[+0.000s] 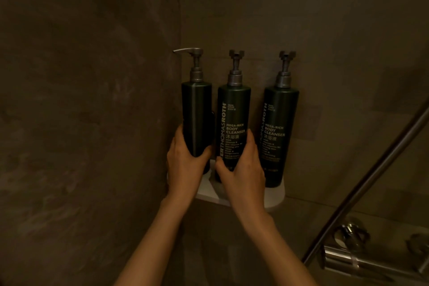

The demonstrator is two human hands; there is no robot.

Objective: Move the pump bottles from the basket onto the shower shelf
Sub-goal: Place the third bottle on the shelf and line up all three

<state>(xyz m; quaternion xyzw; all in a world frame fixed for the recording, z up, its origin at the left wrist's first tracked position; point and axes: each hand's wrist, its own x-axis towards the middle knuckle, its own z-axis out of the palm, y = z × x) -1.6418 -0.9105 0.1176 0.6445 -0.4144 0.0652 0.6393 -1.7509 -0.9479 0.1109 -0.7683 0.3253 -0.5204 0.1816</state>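
Three dark green pump bottles stand in a row on a white corner shower shelf. My left hand grips the left bottle low on its body; its pump spout points left toward the wall. My right hand wraps the lower part of the middle bottle, labelled body cleanser. The right bottle stands by itself on the shelf, untouched. The basket is not in view.
Dark stone walls meet in a corner behind the shelf. A metal rail slants up at the right, and a chrome shower valve sits at the lower right.
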